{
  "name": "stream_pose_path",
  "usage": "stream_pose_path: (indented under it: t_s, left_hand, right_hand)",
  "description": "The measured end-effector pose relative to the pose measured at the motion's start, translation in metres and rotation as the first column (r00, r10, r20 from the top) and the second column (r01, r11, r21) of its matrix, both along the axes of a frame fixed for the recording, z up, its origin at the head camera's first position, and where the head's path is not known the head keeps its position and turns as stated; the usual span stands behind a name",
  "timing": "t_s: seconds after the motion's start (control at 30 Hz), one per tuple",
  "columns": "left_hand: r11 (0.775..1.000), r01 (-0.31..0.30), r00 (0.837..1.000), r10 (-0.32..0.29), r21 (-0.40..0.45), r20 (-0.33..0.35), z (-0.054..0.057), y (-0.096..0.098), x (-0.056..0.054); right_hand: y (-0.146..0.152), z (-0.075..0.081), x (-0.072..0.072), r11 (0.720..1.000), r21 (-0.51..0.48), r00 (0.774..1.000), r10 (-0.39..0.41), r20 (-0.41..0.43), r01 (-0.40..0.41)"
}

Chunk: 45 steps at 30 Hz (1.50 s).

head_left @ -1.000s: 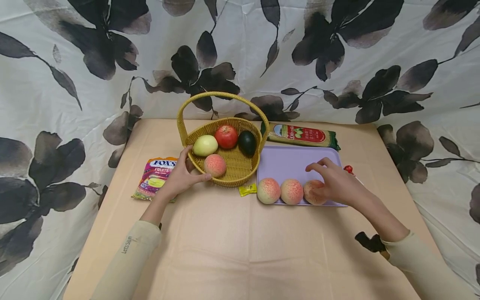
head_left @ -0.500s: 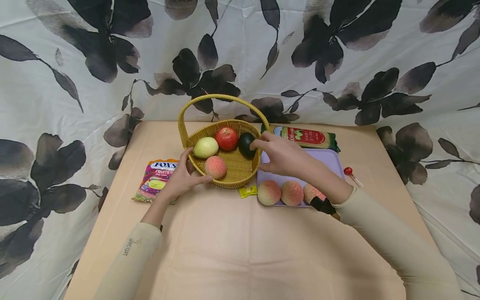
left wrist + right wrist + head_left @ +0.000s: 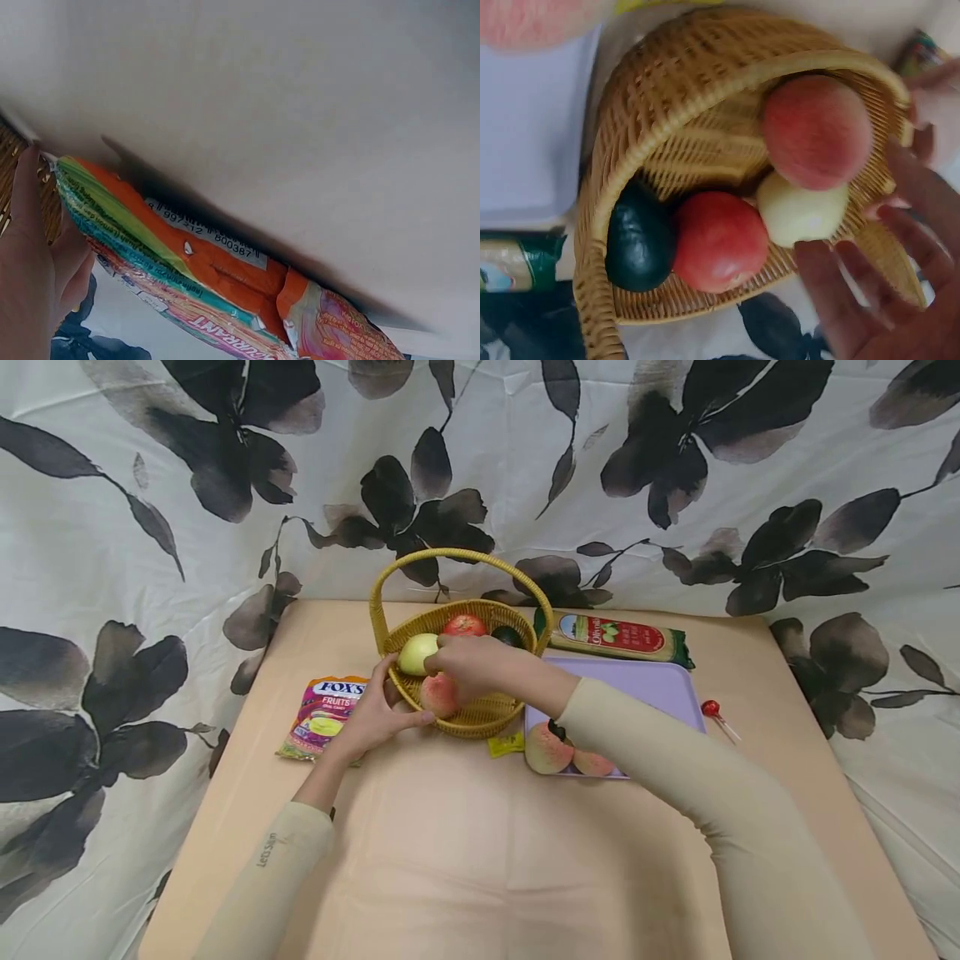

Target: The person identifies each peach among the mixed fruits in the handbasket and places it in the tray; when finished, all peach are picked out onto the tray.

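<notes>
A yellow wicker basket (image 3: 487, 720) with a tall handle stands at the table's back middle. It holds a peach (image 3: 817, 131), a pale yellow-green fruit (image 3: 804, 214), a round red fruit (image 3: 720, 241) and a dark green avocado (image 3: 640, 236). My left hand (image 3: 378, 714) holds the basket's left side from outside, thumb along its front. Over the basket reaches my right hand (image 3: 480, 664), hiding part of its inside in the head view. In the right wrist view its fingers are spread, fingertips right at the pale fruit, with nothing gripped.
Right of the basket lies a lilac tray (image 3: 660, 681) with peaches (image 3: 547, 748) along its front edge, partly behind my right sleeve. A pasta packet (image 3: 622, 637) lies behind it, a red lollipop (image 3: 711, 709) to its right. A yellow sweet (image 3: 506, 744) and a candy bag (image 3: 322, 717) flank the basket.
My right hand has moved left from the peaches on the tray, past the avocado, to the pale fruit in the basket. My left hand stays at the basket. The head view has shifted slightly.
</notes>
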<state>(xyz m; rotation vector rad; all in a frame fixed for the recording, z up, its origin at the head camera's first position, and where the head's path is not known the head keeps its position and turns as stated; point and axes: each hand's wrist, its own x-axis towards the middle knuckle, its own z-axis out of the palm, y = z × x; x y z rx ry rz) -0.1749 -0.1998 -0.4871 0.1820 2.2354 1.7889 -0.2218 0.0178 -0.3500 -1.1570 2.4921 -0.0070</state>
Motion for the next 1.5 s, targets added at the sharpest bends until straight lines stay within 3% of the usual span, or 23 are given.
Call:
stream_pose_path:
  t_s: [0.23,0.63,1.03,1.27,1.5]
  left_hand:
    - [1.000,0.005,1.000,-0.005,-0.004,0.001,0.002,0.005,-0.001]
    - [1.000,0.009,1.000,-0.009,0.008,0.001,0.004,0.009,-0.002]
    - [1.000,0.009,1.000,-0.009,0.008,-0.011,0.003,0.007,-0.004]
    - [1.000,-0.001,1.000,0.001,0.008,-0.006,0.001,0.005,-0.003]
    - [1.000,-0.008,1.000,0.009,0.013,-0.010,0.001,0.000,-0.001]
  right_hand:
    - [-0.023,-0.012,-0.007,0.994,0.072,0.995,0.083,0.061,-0.087]
    - [-0.025,-0.028,-0.019,0.997,0.076,0.995,0.025,0.092,-0.032]
    - [-0.021,-0.035,-0.023,0.999,-0.005,0.993,0.054,0.101,-0.053]
    - [-0.022,-0.029,-0.023,0.996,-0.035,0.993,0.083,0.087,-0.080]
    - [-0.012,-0.001,-0.022,0.991,-0.088,0.994,0.101,0.044,-0.097]
